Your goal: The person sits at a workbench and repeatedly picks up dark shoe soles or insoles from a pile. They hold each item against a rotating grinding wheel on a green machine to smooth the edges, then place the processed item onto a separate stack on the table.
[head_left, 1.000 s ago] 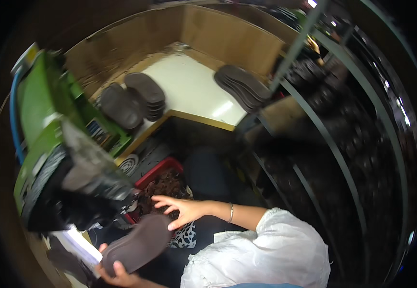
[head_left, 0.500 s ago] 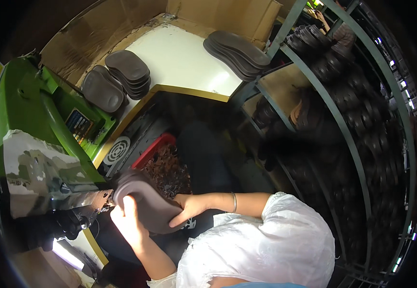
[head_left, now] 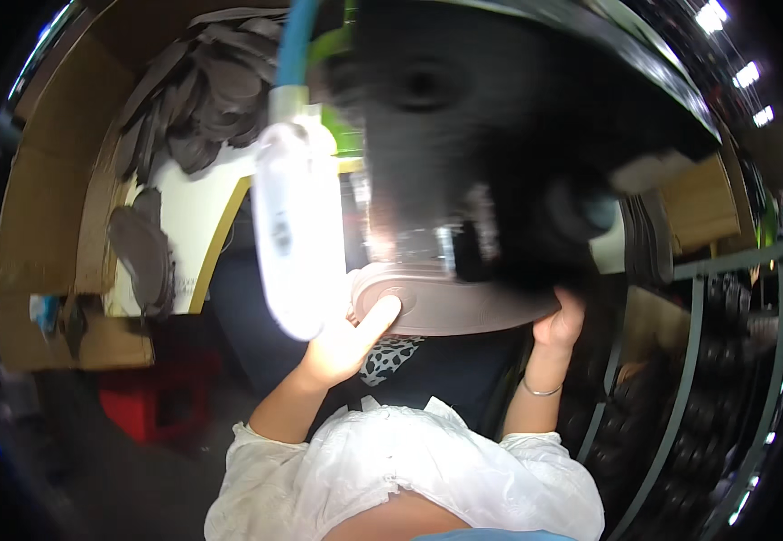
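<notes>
A brown-grey shoe sole lies crosswise in front of me, its far edge up against the dark machine head. My left hand grips its left end, the thumb pressed on the upper face. At the other end, the fingers of my right hand close round the edge, partly hidden in the machine's shadow. The machine covers the far side of the sole, so I cannot see where the two touch. A bright white lamp on a blue hose hangs just beside my left hand.
Many loose soles lie heaped at the far left, with a few more nearer on the white table. Cardboard walls edge it. A red stool stands lower left. Stacked soles and a metal rack are right.
The view has swung left, so the machine now fills the upper middle. The sole has turned crosswise; my right hand has shifted to its far right end. Both hands still hold it.
</notes>
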`<action>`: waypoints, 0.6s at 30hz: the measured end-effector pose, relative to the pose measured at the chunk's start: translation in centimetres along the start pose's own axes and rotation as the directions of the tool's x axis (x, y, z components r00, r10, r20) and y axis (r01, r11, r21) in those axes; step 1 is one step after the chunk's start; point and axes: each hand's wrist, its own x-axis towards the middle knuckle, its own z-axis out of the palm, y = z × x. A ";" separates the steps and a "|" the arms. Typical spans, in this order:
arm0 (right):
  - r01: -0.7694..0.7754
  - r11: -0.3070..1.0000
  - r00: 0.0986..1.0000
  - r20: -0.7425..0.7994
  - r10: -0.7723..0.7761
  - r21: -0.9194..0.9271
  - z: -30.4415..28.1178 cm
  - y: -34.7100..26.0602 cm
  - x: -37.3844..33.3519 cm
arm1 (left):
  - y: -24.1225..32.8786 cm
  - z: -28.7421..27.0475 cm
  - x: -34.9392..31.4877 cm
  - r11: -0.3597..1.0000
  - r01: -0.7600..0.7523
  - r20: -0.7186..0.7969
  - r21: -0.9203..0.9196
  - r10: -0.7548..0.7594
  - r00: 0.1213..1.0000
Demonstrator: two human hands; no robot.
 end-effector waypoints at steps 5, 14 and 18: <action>0.034 0.998 0.999 -0.045 -0.031 0.061 4.6 3.2 -1.7 | 0.0 -3.5 -1.0 0.993 -0.112 -0.214 0.040 0.118 0.970; 0.066 0.997 0.957 0.286 -0.053 -0.036 9.3 6.6 -4.3 | -3.7 -11.9 -4.2 0.989 0.133 -0.191 -0.059 -0.142 0.971; 0.115 0.959 0.894 0.447 0.014 -0.258 10.6 5.0 -2.8 | -5.0 -11.4 -3.7 0.935 0.184 0.166 0.302 -0.242 0.956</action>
